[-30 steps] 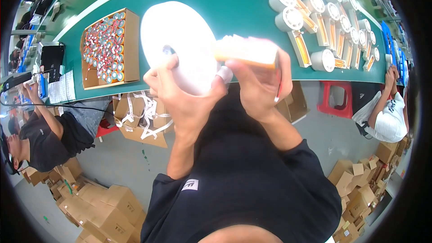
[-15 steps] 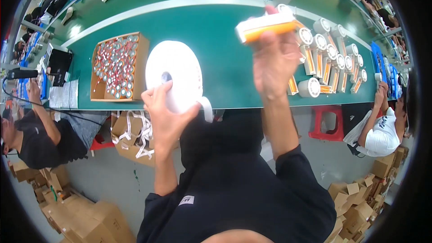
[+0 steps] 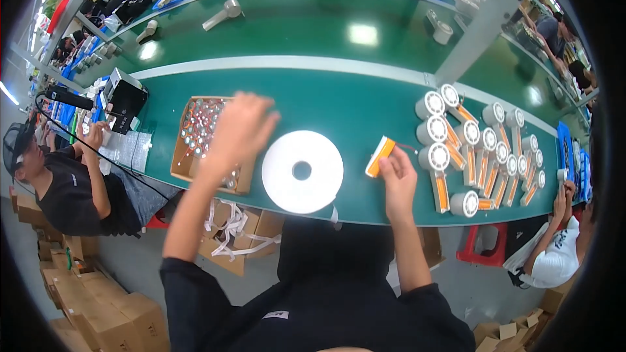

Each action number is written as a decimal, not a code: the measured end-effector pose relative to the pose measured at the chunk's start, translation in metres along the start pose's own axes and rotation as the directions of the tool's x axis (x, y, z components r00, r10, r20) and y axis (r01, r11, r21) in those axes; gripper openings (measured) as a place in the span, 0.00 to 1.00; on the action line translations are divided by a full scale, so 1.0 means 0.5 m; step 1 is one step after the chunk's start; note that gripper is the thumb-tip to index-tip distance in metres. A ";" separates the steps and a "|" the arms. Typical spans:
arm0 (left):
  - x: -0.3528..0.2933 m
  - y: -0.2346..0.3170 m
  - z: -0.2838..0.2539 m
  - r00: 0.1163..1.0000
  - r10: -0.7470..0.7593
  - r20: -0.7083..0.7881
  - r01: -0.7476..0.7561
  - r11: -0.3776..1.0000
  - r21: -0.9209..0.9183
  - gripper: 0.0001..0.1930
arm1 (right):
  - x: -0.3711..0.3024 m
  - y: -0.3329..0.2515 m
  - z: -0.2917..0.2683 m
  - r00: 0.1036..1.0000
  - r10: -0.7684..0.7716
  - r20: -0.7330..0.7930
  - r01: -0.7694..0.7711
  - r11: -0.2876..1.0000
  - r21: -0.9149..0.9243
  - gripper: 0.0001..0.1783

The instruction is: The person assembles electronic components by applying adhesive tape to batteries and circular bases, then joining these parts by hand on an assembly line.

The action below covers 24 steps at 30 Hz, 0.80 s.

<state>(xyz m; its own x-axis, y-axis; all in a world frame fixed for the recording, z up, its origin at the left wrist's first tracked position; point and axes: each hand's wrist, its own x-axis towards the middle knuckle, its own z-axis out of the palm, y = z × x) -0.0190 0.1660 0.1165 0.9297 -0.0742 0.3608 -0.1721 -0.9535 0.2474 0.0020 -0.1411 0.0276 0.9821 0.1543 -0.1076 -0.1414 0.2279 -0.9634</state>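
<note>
My left hand (image 3: pixel 244 127), a little blurred, is above the right side of a cardboard box (image 3: pixel 244 179) with its fingers stretched out and nothing visible in them. Inside the box lie many small round metal parts (image 3: pixel 199 124) with red wires. A large white roll of tape (image 3: pixel 321 171) lies flat between my hands, its loose end (image 3: pixel 335 213) hanging at the table's near edge. My right hand (image 3: pixel 399 186) grips a white-and-orange handle piece (image 3: pixel 380 156) between thumb and fingers, tilted above the table. A thin red wire shows near its upper end.
Right of my hand stand several white round-headed fan pieces (image 3: pixel 467 133) with orange-filled handles. A cardboard box with white strips (image 3: pixel 229 228) is below the table edge. A metal post (image 3: pixel 479 32) rises at the back right. People sit at left (image 3: pixel 68 189) and right (image 3: pixel 554 248).
My left hand has left the tape roll and moved up-left over the box. The roll now lies flat. My right hand has come lower, still holding the white-and-orange piece. The view has shifted.
</note>
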 end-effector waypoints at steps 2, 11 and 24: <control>0.088 -0.128 0.004 1.000 -0.013 -0.019 0.016 0.987 0.158 0.10 | 0.005 0.019 0.009 0.999 -0.040 -0.007 0.040 0.998 -0.047 0.24; 0.339 -0.664 0.142 0.910 -0.399 -0.110 0.403 0.795 0.453 0.27 | -0.005 0.062 0.013 0.986 -0.114 -0.121 0.070 0.944 -0.323 0.23; 0.443 -0.716 0.205 0.896 -0.423 -0.133 0.421 0.717 0.555 0.13 | -0.014 0.069 0.022 0.968 -0.129 -0.217 0.068 0.961 -0.269 0.24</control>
<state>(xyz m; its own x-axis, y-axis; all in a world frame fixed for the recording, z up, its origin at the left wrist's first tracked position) 0.2821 0.4612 0.0158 0.8627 0.3759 0.3382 0.4488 -0.8773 -0.1697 -0.0109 -0.1238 -0.0024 0.9955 -0.0888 -0.0333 -0.0360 -0.0293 -0.9989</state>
